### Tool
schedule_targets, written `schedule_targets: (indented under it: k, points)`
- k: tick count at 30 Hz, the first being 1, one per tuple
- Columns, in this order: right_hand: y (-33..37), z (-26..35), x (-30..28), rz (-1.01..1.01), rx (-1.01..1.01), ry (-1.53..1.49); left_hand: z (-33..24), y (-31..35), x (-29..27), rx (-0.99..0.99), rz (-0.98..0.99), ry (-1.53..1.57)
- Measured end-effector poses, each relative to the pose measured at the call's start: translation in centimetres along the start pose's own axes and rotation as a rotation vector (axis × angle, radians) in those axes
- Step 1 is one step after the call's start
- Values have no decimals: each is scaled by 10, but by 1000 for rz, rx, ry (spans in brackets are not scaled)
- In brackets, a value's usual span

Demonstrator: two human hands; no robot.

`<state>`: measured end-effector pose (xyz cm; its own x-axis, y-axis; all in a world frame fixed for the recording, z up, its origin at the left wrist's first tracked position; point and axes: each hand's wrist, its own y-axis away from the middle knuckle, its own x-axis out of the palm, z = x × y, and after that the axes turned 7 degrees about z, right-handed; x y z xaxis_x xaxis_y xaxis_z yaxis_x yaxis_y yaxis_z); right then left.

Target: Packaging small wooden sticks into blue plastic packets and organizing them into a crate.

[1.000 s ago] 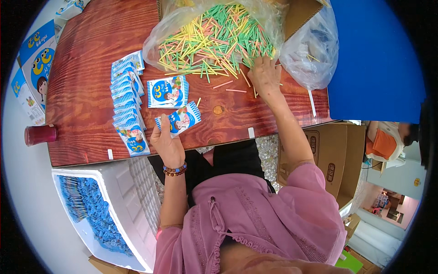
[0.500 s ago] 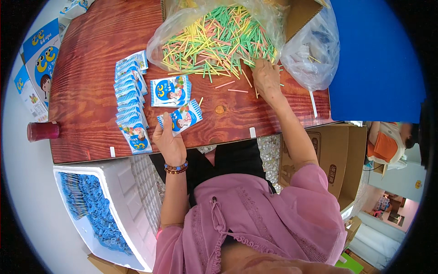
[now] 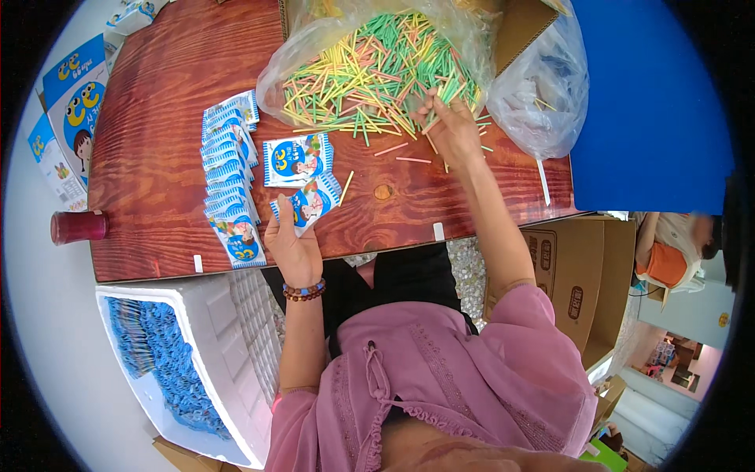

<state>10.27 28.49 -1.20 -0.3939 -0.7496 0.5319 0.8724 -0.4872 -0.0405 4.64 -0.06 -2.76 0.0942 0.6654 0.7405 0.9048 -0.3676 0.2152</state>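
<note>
My left hand [image 3: 293, 252] pinches a small blue-and-white packet [image 3: 313, 206] by its near-left edge, just above the table's front. Right behind it lie stacked flat packets [image 3: 297, 160] of the same kind, and to their left a long overlapping row of packets [image 3: 229, 177] runs front to back. My right hand [image 3: 456, 135] is at the near-right edge of a heap of thin green, yellow and pink sticks [image 3: 377, 71]. Its thumb and fingers are bent together; what sits between them is too small to make out. A few loose sticks [image 3: 413, 160] lie beside that hand.
The heap spills from a clear plastic bag [image 3: 275, 75] on the reddish wooden table [image 3: 157, 94]. Another clear bag [image 3: 539, 118] sits right of it. A red-lidded jar [image 3: 79, 226] is far left. Below stands a white foam box [image 3: 185, 315] of blue packets; a cardboard box [image 3: 582, 275] is at right.
My right hand has lifted and turned slightly at the heap's edge, its fingers now showing bent together. The left hand still holds the packet, tilted a little differently.
</note>
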Motion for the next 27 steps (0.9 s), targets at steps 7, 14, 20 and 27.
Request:
schedule_targets:
  k: [7, 14, 20, 27]
  points:
    - [7, -21, 50, 151, -81, -303, 6, -7, 23, -25, 84, 2]
    - [26, -10, 117, 213, -307, -267, 14, -17, 32, -64, 145, 91]
    - [36, -23, 141, 149, -432, -160, 16, -14, 41, -79, 159, 132]
    - [51, -42, 154, 42, -338, 27, 19, -12, 46, -11, 172, 109]
